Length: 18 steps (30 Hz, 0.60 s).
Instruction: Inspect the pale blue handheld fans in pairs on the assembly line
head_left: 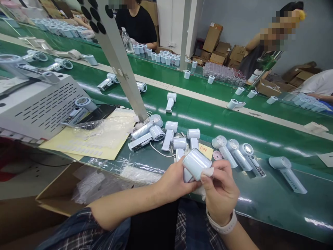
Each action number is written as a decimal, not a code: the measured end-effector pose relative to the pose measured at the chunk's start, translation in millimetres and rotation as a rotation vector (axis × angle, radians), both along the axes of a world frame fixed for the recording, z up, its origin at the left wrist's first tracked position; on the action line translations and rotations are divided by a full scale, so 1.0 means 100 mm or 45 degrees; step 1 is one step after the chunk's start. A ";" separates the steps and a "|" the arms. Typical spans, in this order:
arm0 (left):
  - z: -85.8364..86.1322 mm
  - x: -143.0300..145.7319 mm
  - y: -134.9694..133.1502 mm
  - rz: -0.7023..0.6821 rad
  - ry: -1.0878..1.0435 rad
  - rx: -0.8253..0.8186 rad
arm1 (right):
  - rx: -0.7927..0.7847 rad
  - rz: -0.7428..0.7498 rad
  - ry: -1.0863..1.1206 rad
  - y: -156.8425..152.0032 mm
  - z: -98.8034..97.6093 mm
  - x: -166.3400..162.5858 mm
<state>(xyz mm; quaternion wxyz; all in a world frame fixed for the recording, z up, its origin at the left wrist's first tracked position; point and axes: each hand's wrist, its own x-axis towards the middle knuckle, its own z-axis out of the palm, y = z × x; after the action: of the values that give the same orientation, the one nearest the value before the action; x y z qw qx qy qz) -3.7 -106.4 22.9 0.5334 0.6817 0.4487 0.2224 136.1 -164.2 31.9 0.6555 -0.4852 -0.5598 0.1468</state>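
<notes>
My left hand [173,178] is closed around a light-blue handheld fan [197,163], its round head tilted up toward the right. Pressed against the lower right edge of that head is my right hand [221,187], pinching a small, soft white piece [208,172] that looks like cloth. More white material shows below, between my hands, partly hidden. Just beyond lie several similar fans, among them one with its head toward me [180,143] and another [194,134] beside a yellow note [206,151] marked "APP". A pink round piece [217,155] lies right of the note.
To the right rest several more fans [234,144] and a separate one [287,170]. A metal post [122,69] rises left of centre. A green conveyor [192,107] carries fans and cups. A vented white box [49,104] and an open carton [56,187] are left. Co-workers sit opposite.
</notes>
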 end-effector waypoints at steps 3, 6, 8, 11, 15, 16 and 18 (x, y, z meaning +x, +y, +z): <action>-0.01 0.02 -0.03 0.014 -0.021 -0.025 | -0.102 -0.009 0.243 0.05 0.02 -0.03; -0.02 0.02 -0.03 -0.009 -0.052 0.024 | -0.340 0.224 0.401 0.08 0.01 0.01; -0.03 0.02 -0.03 -0.017 -0.056 0.059 | -0.486 0.380 0.394 0.08 -0.02 0.05; -0.04 0.03 -0.04 -0.027 -0.056 0.059 | -0.478 0.396 0.352 0.08 -0.08 0.06; -0.03 0.05 -0.06 -0.032 -0.043 0.037 | -0.323 0.260 0.272 0.09 -0.12 -0.02; -0.03 0.05 -0.06 -0.023 -0.026 0.034 | -0.291 0.217 0.252 0.09 -0.13 -0.04; -0.05 0.06 -0.07 -0.004 0.006 0.031 | -0.246 0.131 0.218 0.10 -0.14 -0.07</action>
<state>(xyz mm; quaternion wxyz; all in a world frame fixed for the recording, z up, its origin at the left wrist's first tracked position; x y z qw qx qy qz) 1.9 -113.0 18.4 0.5243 0.6895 0.4460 0.2254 129.3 -154.0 17.6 0.6426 -0.5026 -0.5091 0.2743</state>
